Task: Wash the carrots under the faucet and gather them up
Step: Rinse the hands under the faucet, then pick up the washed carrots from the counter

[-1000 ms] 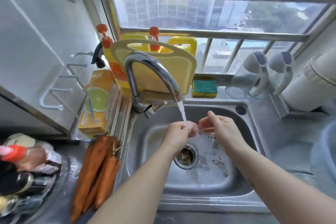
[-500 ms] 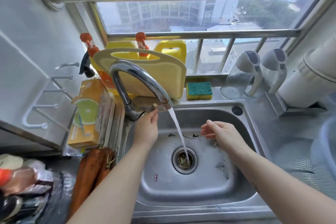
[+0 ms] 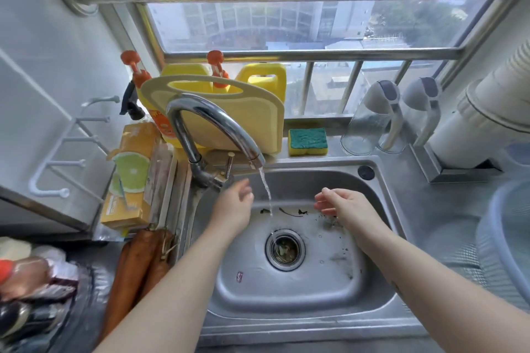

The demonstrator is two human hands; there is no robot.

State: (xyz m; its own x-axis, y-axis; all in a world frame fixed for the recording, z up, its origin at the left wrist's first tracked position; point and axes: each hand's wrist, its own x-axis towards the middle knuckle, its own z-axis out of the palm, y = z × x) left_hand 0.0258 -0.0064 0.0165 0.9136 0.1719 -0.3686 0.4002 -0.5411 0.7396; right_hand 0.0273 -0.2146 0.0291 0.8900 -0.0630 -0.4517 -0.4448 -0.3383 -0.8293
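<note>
Head camera, over a steel kitchen sink: a thin stream of water falls from the curved faucet into the drain, with a person's two bare hands held on either side of it and neither one in the water. The left hand hovers just below the faucet's base, its grip slack, fingers loosely curled around nothing. The right hand hangs over the right half of the basin, its grip likewise loose and empty, fingers relaxed and pointing toward the stream. The carrots lie dry in a bunch on the table left of the sink, just beside its rim, their lower ends hidden behind the left forearm. Dark scraps dot the basin floor. A yellow cutting board leans upright behind the faucet, and a green-and-yellow sponge rests on the ledge to its right.
</note>
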